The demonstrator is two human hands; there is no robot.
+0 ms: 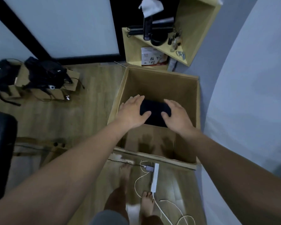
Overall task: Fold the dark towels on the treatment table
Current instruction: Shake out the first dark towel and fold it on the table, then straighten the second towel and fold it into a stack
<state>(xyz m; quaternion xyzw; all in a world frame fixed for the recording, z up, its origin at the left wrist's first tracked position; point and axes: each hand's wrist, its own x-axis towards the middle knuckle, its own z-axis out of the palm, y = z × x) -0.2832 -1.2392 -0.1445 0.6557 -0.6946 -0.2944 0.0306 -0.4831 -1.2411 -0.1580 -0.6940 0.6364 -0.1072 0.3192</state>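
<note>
At the far left edge the dark padded table [2,143] is seen only in part. Behind it, black bags [44,73] with loose straps are piled on flat cardboard on the wooden floor [91,111]. Between these and the box [152,82] a wide strip of floor is free.

The box is open at the top, and its walls stand upright. The folded dark towel [155,114] is held over the opening, toward its left and near side, apart from the walls. The left hand [133,111] grips the left end, with the thumb laid on top and the fingers over the far edge. The right hand [175,114] grips the right end in the same manner. The long axis seems to run from hand to hand, but both ends are covered, so it cannot be told surely. The near edge is tilted a little downward.

Behind the box a yellow shelf [199,30] with small items is placed. Before the near wall of the box, a power strip [154,177] and a white cable [134,184] lie beside the bare feet [147,202]. At the right, a pale wall [250,78] stands just beside the box.
</note>
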